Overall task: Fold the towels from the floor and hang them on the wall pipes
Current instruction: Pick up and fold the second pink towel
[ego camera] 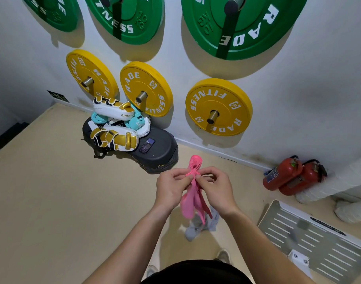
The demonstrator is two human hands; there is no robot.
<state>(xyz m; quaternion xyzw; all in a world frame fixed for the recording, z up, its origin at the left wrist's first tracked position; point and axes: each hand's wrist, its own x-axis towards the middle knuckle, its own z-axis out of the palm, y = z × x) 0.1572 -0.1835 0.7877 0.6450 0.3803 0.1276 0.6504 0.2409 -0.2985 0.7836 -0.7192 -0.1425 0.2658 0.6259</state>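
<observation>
Both hands, left hand (171,189) and right hand (216,189), pinch the bunched pink towel (193,201) at chest height above the floor (73,201). Soft, light, floppy; it probably folds best held by two corners.

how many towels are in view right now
2. A pink towel is pinched by the left hand and right hand; a grey towel lies crumpled on the floor beneath it. Others may be hidden or out of view.
</observation>
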